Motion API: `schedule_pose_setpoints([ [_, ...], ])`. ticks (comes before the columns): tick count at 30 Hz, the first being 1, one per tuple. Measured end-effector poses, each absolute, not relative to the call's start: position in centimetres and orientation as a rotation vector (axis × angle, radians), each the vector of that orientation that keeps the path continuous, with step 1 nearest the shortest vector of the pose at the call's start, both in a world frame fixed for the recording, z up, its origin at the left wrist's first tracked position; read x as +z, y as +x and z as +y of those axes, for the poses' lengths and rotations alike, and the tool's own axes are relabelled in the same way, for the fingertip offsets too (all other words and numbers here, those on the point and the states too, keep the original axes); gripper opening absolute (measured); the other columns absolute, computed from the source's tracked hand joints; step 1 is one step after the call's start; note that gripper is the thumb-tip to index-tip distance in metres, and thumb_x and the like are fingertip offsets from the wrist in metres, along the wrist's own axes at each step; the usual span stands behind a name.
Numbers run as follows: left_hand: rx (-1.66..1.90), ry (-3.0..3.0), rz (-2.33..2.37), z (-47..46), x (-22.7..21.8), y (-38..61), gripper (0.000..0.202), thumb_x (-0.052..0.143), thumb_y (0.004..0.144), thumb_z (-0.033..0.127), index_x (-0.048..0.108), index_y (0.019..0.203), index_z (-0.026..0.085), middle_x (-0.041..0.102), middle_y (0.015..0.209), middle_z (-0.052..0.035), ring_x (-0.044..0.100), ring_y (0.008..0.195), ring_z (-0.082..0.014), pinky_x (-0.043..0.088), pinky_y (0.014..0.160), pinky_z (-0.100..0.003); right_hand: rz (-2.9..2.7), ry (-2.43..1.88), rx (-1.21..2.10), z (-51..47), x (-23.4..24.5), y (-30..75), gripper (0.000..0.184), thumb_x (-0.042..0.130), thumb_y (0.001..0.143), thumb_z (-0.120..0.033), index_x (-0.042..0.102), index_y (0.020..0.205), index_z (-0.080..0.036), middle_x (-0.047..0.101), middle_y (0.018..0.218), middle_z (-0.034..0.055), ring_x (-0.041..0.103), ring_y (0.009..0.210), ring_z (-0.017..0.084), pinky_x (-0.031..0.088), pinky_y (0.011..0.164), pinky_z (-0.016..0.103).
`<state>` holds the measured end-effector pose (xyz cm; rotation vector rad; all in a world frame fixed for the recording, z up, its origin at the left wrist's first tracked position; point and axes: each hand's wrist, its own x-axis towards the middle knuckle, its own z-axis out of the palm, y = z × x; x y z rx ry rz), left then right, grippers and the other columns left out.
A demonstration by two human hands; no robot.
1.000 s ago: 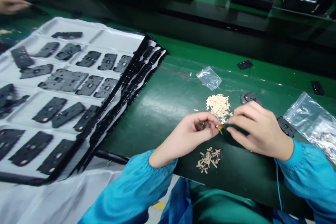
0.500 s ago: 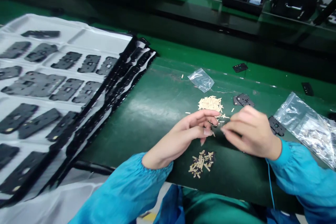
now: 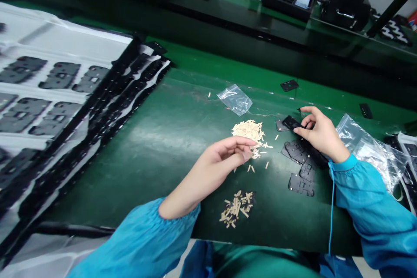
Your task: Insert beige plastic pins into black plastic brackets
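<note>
My left hand (image 3: pixel 224 156) hovers by the pile of small cream strips (image 3: pixel 247 129), its fingers curled in and its thumb close to them. Whatever may be between those fingertips is hidden. To the right, my right hand (image 3: pixel 321 132) has its thumb and fingers on a dark black plastic part (image 3: pixel 291 122), tilted above the table. Below it, several flat black plastic plates (image 3: pixel 301 184) with cut-outs lie overlapping. A smaller heap of cream strips mixed with dark bits (image 3: pixel 237 208) lies near the table's front edge. A few loose strips (image 3: pixel 267 165) lie between.
Stacked white trays (image 3: pixel 61 95) with black plates stand at the left. A small clear bag (image 3: pixel 235 100) lies behind the pile, and a larger filled bag (image 3: pixel 374 152) at the right. Single black parts (image 3: pixel 289 85) sit at the back, below a shelf with black bins (image 3: pixel 288 0).
My right hand has moved up and right, away from my left hand, onto the black part. My left hand stays near the strip pile. The view has turned slightly right.
</note>
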<state>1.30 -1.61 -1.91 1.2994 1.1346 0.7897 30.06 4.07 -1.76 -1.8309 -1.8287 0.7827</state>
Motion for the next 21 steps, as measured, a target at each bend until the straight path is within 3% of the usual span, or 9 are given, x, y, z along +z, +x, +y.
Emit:
schedule_pose_setpoints([
  [2, 0.903, 1.515, 1.199, -1.8, -1.9, 1.7, 0.024, 0.066, 0.092, 0.024, 0.074, 0.115, 0.023, 0.072, 0.094, -0.0064, 0.065, 0.080, -0.0188, 0.054, 0.068, -0.031, -1.748, -1.723, 0.984, 3.4, -0.4, 29.4, 0.061, 0.081, 0.075, -0.030, 0.056, 0.131, -0.020, 0.064, 0.078, -0.0021, 0.058, 0.069, 0.017, 0.046, 0.066, 0.033],
  [6, 1.074, 1.967, 1.121, -2.0, -1.1, 2.4, 0.047, 0.067, 0.090, 0.012, 0.066, 0.134, 0.027, 0.067, 0.122, -0.0084, 0.065, 0.107, -0.0229, 0.056, 0.091, -0.039, -1.656, -1.470, 1.631, 1.5, 2.3, 27.4, 0.070, 0.084, 0.074, -0.030, 0.053, 0.136, -0.022, 0.062, 0.073, -0.0052, 0.055, 0.061, 0.014, 0.042, 0.056, 0.028],
  [10, 0.974, 1.900, 0.966, -2.0, -0.7, 2.6, 0.055, 0.062, 0.090, 0.008, 0.060, 0.142, 0.028, 0.073, 0.109, -0.0057, 0.068, 0.085, -0.0177, 0.057, 0.072, -0.030, -1.661, -1.402, 1.687, 0.5, 3.2, 26.1, 0.070, 0.085, 0.073, -0.024, 0.054, 0.137, -0.023, 0.060, 0.073, -0.0062, 0.054, 0.062, 0.012, 0.042, 0.058, 0.026],
  [14, 1.114, 1.996, 0.960, -1.9, -1.3, 2.7, 0.031, 0.064, 0.093, 0.010, 0.075, 0.118, 0.026, 0.072, 0.098, -0.0042, 0.067, 0.084, -0.0162, 0.056, 0.077, -0.031, -1.499, -1.347, 1.814, 0.7, 2.3, 25.9, 0.070, 0.086, 0.074, -0.027, 0.055, 0.137, -0.021, 0.062, 0.072, -0.0056, 0.052, 0.058, 0.011, 0.042, 0.056, 0.025],
  [18, 1.242, 1.837, 1.066, -1.5, -1.1, 2.6, 0.002, 0.079, 0.086, 0.021, 0.078, 0.086, 0.022, 0.068, 0.088, -0.0033, 0.065, 0.081, -0.0162, 0.055, 0.070, -0.028, -1.398, -1.284, 1.662, 0.7, 1.7, 25.6, 0.047, 0.079, 0.083, -0.035, 0.063, 0.123, -0.018, 0.068, 0.081, -0.0005, 0.058, 0.066, 0.011, 0.046, 0.060, 0.025],
  [21, 1.025, 1.633, 1.103, -1.4, -0.5, 2.4, 0.011, 0.078, 0.087, 0.027, 0.075, 0.080, 0.018, 0.069, 0.078, -0.0026, 0.061, 0.067, -0.0139, 0.050, 0.058, -0.025, -1.439, -1.262, 1.566, 0.1, 1.9, 25.3, 0.044, 0.076, 0.086, -0.034, 0.064, 0.126, -0.021, 0.071, 0.084, 0.0001, 0.060, 0.067, 0.012, 0.046, 0.057, 0.025],
])
